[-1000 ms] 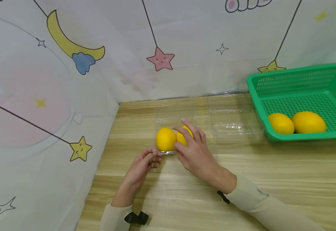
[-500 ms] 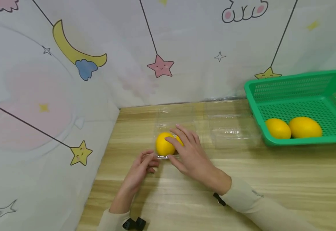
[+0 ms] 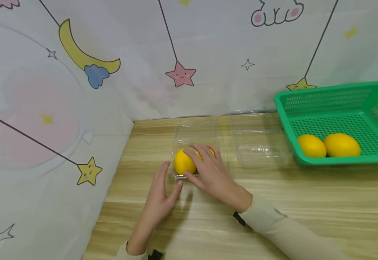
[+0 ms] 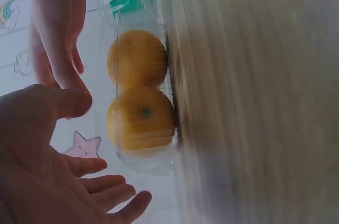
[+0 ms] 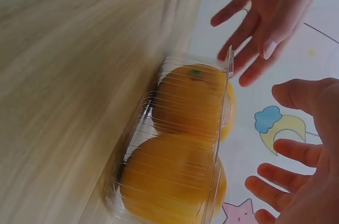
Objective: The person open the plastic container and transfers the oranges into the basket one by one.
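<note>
Two oranges (image 3: 184, 162) sit side by side in a clear plastic clamshell box (image 5: 218, 147), whose lid (image 3: 197, 130) lies folded back behind it. My right hand (image 3: 213, 177) hovers over the right-hand orange and partly hides it in the head view. Its fingers are loosely bent, and the right wrist view shows them apart from the fruit. My left hand (image 3: 159, 202) is at the box's front left corner, thumb and fingers spread, holding nothing. Both hands also appear in the left wrist view, with the left hand (image 4: 47, 166) nearer the camera.
A second clear clamshell box (image 3: 258, 150) stands unfolded to the right. Beyond it, a green plastic basket (image 3: 335, 159) holds two more oranges (image 3: 341, 145). A printed cloth (image 3: 215, 43) hangs behind and at the left of the wooden table (image 3: 273, 191).
My left hand has let go of the box's front corner and spread its fingers. The right hand has shifted left over the fruit, and the right-hand orange sits lower in the box.
</note>
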A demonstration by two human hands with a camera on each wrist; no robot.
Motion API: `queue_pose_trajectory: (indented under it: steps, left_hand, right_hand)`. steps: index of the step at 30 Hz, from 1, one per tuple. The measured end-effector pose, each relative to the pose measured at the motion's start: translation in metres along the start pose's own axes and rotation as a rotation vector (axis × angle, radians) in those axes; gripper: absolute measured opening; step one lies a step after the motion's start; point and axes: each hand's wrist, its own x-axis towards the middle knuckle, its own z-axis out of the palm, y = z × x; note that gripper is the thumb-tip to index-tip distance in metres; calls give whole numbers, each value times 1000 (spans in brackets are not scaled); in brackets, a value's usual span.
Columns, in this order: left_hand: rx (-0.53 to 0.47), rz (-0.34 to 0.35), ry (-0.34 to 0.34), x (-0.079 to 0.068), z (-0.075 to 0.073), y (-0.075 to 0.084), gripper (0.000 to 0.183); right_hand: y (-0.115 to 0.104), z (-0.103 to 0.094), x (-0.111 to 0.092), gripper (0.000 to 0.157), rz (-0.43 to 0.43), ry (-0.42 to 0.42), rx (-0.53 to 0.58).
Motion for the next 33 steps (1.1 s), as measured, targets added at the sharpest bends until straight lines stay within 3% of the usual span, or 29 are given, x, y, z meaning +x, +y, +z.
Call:
queue_pose_trajectory:
  steps: [2, 5, 13, 18, 25, 33]
  left_hand:
    - [112, 57, 30, -3, 1, 4, 77]
    - [232, 89, 32, -8, 1, 11, 81]
    - [419, 132, -87, -19, -2, 21, 94]
    - [504, 193, -115, -23, -2, 20, 101]
    - [560, 191, -200, -26, -2, 18, 96]
    - [581, 209, -210, -27, 0, 19, 92]
  right_hand:
    - [0, 1, 2, 55, 4, -12, -3]
    - [0, 2, 5, 53, 17, -35, -8]
    - [0, 3, 15, 51, 72, -108, 4]
    - [2, 4, 21, 48, 80, -174, 11]
    - [3, 7, 27, 43, 72, -322, -14]
    - [2, 7, 31, 53, 128, -406, -16]
